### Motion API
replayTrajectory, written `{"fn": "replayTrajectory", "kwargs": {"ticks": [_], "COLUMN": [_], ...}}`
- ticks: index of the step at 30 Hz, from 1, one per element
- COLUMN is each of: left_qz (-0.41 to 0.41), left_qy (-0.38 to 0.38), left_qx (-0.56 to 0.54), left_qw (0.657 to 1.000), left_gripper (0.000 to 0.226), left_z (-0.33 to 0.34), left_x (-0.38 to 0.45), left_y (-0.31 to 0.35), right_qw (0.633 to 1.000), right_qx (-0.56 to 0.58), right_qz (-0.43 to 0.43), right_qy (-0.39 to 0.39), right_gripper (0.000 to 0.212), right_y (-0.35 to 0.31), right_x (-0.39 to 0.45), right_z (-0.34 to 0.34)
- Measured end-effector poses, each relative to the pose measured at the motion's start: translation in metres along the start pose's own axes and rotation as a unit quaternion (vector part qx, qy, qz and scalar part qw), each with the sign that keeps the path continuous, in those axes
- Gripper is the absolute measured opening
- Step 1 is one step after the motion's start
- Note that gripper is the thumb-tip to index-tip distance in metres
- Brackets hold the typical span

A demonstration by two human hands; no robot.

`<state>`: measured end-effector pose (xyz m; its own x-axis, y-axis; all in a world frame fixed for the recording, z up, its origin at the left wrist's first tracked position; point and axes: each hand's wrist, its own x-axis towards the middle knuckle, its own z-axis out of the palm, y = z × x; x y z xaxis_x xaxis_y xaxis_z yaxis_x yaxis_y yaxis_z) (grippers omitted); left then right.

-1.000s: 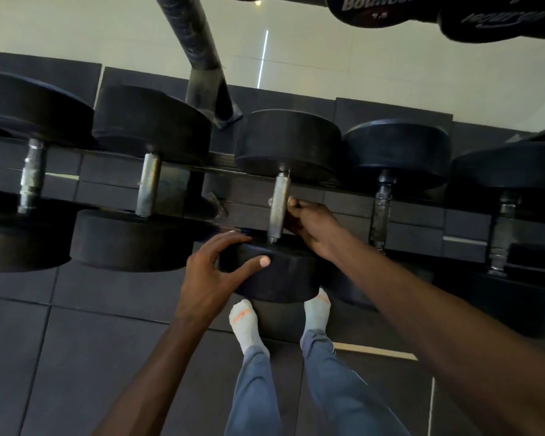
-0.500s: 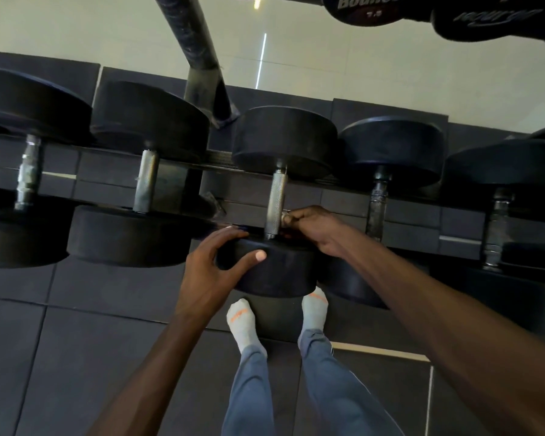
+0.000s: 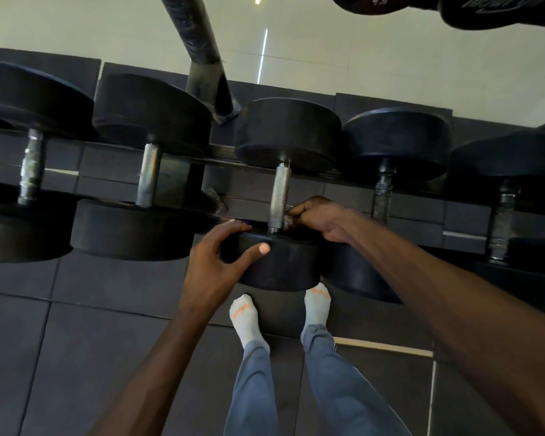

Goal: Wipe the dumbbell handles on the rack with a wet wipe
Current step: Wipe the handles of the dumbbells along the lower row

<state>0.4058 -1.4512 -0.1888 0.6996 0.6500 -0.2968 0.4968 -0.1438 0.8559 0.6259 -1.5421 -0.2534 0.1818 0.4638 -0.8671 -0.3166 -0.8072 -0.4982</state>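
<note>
Several black dumbbells lie side by side on a low rack (image 3: 221, 151). The middle dumbbell has a knurled steel handle (image 3: 280, 191). My right hand (image 3: 320, 217) is closed on a small pale wet wipe (image 3: 287, 221) pressed against the near end of that handle. My left hand (image 3: 221, 259) grips the rim of the same dumbbell's near head (image 3: 283, 265), thumb on top. Other handles show to the left (image 3: 149, 174) and right (image 3: 382, 196).
A slanted black rack post (image 3: 202, 55) rises behind the dumbbells. More dumbbells (image 3: 497, 11) sit on an upper tier at the top right. My socked feet (image 3: 246, 316) stand on dark rubber floor tiles just below the rack.
My right hand has slid down the middle handle toward its near end with the wipe. My left hand has stayed on the near head.
</note>
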Motion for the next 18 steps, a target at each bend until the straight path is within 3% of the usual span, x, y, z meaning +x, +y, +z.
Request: {"fn": "replayTrajectory", "kwargs": {"ticks": [3, 8, 14, 18], "left_qz": [0.000, 0.002, 0.002, 0.003], "left_qy": [-0.003, -0.011, -0.014, -0.013], "left_qx": [0.003, 0.008, 0.009, 0.003], "left_qw": [1.000, 1.000, 1.000, 1.000], "left_gripper": [0.053, 0.058, 0.053, 0.052], "left_z": [-0.001, -0.003, -0.003, -0.003], "left_x": [0.000, 0.000, 0.001, 0.001], "left_y": [0.000, -0.002, -0.003, -0.002], "right_qw": [0.999, 0.995, 0.992, 0.985], "right_qx": [-0.036, -0.097, -0.128, -0.174], "right_qz": [0.006, -0.012, -0.009, -0.003], "right_qy": [0.001, 0.001, 0.017, -0.001], "right_gripper": [0.032, 0.015, 0.030, 0.025], "right_y": [-0.001, -0.003, -0.008, -0.013], "right_x": [0.000, -0.006, -0.004, -0.003], "right_z": [0.009, -0.006, 0.010, 0.008]}}
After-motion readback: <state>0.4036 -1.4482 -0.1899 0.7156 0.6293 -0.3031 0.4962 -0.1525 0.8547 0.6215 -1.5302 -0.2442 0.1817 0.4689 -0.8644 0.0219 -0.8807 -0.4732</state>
